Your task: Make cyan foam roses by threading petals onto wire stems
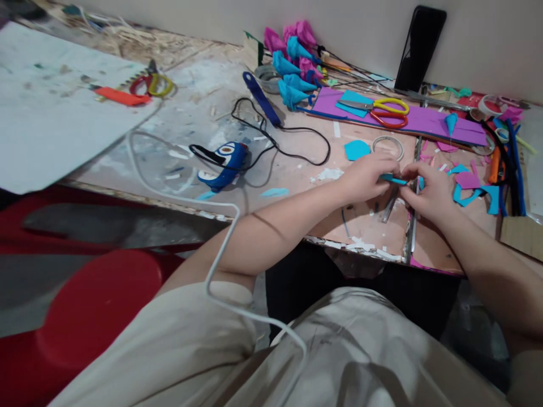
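Near the front of the table, my left hand (375, 174) pinches a small piece of blue craft paper or foam (395, 180) from its left side. My right hand (429, 189) meets it from the right, thumb and fingertips closed on the piece's other end. The fingers cover part of the piece. Just below them a clear flat strip, perhaps a ruler (389, 208), lies on the tabletop. A roll of tape (387, 147) rests behind my left hand, beside a cut blue petal shape (357, 150). Blue and pink offcuts (468, 181) are scattered right of my right hand.
Yellow-and-red scissors (389, 110) lie on a purple sheet (428, 121). Blue and pink paper flowers (292, 87) on wires lie behind. A phone (421, 48) leans on the wall. A blue corded device (224, 165) sits left; a white cable (220, 257) crosses my left arm.
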A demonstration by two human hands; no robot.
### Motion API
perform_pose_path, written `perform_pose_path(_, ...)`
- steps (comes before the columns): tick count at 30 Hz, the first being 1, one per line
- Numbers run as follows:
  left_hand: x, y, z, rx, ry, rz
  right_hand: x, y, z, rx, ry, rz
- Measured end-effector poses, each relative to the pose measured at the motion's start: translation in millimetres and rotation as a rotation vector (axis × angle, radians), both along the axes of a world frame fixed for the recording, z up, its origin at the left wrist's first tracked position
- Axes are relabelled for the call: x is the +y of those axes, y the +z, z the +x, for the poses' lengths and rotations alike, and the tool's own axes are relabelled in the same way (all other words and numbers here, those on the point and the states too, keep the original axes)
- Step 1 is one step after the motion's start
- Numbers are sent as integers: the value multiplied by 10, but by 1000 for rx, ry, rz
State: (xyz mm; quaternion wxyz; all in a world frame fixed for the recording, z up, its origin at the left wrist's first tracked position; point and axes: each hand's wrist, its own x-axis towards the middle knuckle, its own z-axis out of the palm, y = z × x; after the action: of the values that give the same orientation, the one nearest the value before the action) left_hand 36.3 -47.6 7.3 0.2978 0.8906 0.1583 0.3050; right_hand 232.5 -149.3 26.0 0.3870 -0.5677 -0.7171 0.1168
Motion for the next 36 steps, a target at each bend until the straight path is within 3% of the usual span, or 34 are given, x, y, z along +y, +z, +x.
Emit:
perform_pose_path(5, 161, 44, -54, -65, -8, -91, 1, 9, 17, -29, 64, 9)
perform_pose_path(14, 473, -35, -145, 90, -6, -212, 93, -65, 74, -159, 130, -29)
perform_pose_path(21, 533, -54, -143, -1, 140, -51, 219, -149, 188, -254, 57, 20)
perform_pose_path(25, 429, -18, -144, 211, -7, 114, 390, -204, 244, -331, 19, 24)
perform_pose_path(28, 290, 33, -145, 285, -128, 245, 444, -216, 254, -378, 112, -14)
perform_pose_path(32, 165, 102, -157, 345, -158, 352, 338, -172, 281, -416, 274, 5)
perform_pose_path(36, 131, 163, -185, 358, -182, 375, 200, -89, 312, -473, 318, 0)
